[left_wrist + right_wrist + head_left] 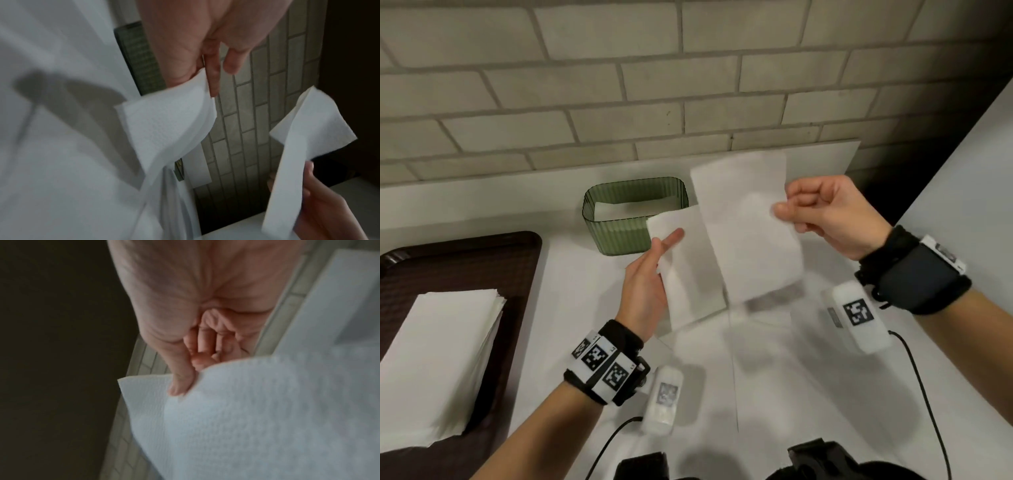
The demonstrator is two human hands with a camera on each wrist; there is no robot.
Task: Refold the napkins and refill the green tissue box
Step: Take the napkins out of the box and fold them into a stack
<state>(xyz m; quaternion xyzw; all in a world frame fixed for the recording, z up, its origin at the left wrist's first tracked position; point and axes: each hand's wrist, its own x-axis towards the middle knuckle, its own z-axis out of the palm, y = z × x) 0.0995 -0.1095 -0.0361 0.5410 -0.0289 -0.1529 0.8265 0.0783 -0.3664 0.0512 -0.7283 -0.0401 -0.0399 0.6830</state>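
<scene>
The green ribbed tissue box (635, 219) stands on the white table near the wall, with white napkins lying inside it. In front of it, above the table, my left hand (664, 246) holds a white napkin panel (688, 274), thumb on its front and fingers behind. My right hand (787, 209) pinches the right edge of a second white panel (750, 226), which overlaps the first. I cannot tell whether the two panels are one sheet. The left wrist view shows my left hand (207, 76) gripping its panel (164, 126). In the right wrist view my right thumb (180, 382) presses the napkin (257, 410).
A dark brown tray (465, 260) at the left carries a stack of white napkins (438, 359). White sheets (774, 377) cover the table under my hands. A brick wall (619, 85) runs behind the box, and a dark gap (893, 178) lies at the far right.
</scene>
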